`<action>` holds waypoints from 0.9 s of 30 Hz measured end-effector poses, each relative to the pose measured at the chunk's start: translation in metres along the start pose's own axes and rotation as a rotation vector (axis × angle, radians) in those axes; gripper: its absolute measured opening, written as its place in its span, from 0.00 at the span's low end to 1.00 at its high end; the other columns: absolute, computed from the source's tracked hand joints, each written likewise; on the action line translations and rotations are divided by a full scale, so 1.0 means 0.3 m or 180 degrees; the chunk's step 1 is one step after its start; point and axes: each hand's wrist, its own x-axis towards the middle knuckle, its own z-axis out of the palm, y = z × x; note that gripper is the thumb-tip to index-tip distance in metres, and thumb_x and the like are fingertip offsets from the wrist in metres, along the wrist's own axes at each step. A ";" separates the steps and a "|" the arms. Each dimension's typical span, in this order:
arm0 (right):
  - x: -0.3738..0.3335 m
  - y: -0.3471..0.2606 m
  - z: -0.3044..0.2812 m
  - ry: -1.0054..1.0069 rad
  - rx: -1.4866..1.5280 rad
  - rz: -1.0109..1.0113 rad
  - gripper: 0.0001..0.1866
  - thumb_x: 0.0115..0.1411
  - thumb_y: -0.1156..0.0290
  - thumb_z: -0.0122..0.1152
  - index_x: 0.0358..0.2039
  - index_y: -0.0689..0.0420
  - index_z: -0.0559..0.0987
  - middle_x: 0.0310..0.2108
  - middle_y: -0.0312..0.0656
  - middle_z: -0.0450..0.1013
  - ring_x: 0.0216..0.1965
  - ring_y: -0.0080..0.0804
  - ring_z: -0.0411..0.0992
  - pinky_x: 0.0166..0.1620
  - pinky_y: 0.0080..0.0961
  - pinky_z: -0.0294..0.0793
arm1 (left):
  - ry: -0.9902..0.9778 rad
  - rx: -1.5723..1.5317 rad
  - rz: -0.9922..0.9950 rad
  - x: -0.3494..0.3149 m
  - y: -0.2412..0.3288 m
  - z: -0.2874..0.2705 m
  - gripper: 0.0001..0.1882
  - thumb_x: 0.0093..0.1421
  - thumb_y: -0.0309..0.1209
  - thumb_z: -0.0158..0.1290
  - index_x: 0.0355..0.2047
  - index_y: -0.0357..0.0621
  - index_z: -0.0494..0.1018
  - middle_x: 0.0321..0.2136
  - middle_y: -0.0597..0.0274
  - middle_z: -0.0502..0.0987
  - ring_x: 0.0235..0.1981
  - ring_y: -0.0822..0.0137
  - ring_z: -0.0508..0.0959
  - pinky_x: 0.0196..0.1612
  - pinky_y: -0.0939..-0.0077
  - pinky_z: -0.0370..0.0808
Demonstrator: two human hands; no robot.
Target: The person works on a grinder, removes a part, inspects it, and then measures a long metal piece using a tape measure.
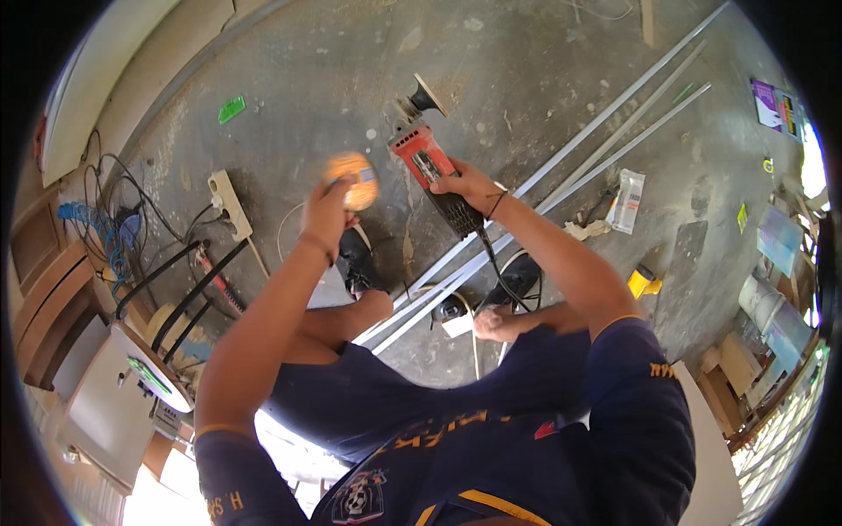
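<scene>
Right hand [460,184] grips the red power tool [416,145], probably heavy and rigid, best held mid-body; left hand [328,213] grasps a blurred round orange piece [358,172], likely light, best rim-held

On my feed I see a navy shirt [544,460] with yellow lettering, yellow-trimmed sleeves [645,386] and a football badge [357,497]; dark shorts [377,399]; a thin dark band [317,248] round the left wrist, a dark cord [497,204] round the right; and black shoes [358,263].
</scene>
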 end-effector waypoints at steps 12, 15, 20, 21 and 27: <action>-0.212 -0.160 -0.113 0.0443 0.0428 -0.0203 0.26 0.45 0.65 0.65 0.45 0.61 0.71 0.34 0.39 0.72 0.33 0.25 0.70 0.38 0.21 0.69 | 0.0441 0.0337 -0.0628 0.476 -0.473 0.427 0.20 0.55 0.48 0.49 0.34 0.44 0.67 0.18 0.61 0.67 0.15 0.68 0.71 0.15 0.71 0.70; -0.239 -0.175 -0.094 0.0347 0.0121 -0.0568 0.27 0.45 0.64 0.65 0.46 0.61 0.70 0.35 0.40 0.72 0.36 0.24 0.69 0.40 0.20 0.68 | 0.0569 0.0119 -0.0385 0.473 -0.407 0.317 0.24 0.58 0.48 0.44 0.41 0.38 0.66 0.27 0.55 0.72 0.20 0.61 0.75 0.18 0.67 0.72; -0.304 -0.184 -0.047 -0.0053 -0.0164 -0.1078 0.31 0.44 0.64 0.66 0.49 0.63 0.69 0.40 0.40 0.72 0.41 0.26 0.69 0.47 0.23 0.67 | -0.0923 -0.2782 -0.0032 0.108 0.006 0.399 0.34 0.59 0.58 0.37 0.51 0.39 0.63 0.37 0.49 0.74 0.40 0.52 0.75 0.37 0.59 0.74; -0.342 -0.200 -0.019 -0.0201 -0.0025 -0.1105 0.31 0.44 0.66 0.66 0.49 0.63 0.69 0.40 0.39 0.72 0.42 0.25 0.68 0.47 0.23 0.66 | -0.1750 -0.2981 0.0260 -0.039 0.085 0.397 0.37 0.58 0.60 0.36 0.52 0.39 0.63 0.40 0.48 0.74 0.44 0.51 0.73 0.42 0.58 0.72; -0.525 -0.276 0.067 -0.1187 0.0375 -0.1266 0.32 0.47 0.72 0.62 0.53 0.63 0.64 0.42 0.36 0.69 0.43 0.23 0.66 0.48 0.22 0.65 | -0.2338 -0.2612 0.1353 -0.378 0.149 0.369 0.37 0.56 0.63 0.35 0.50 0.43 0.65 0.43 0.45 0.72 0.43 0.48 0.74 0.47 0.51 0.70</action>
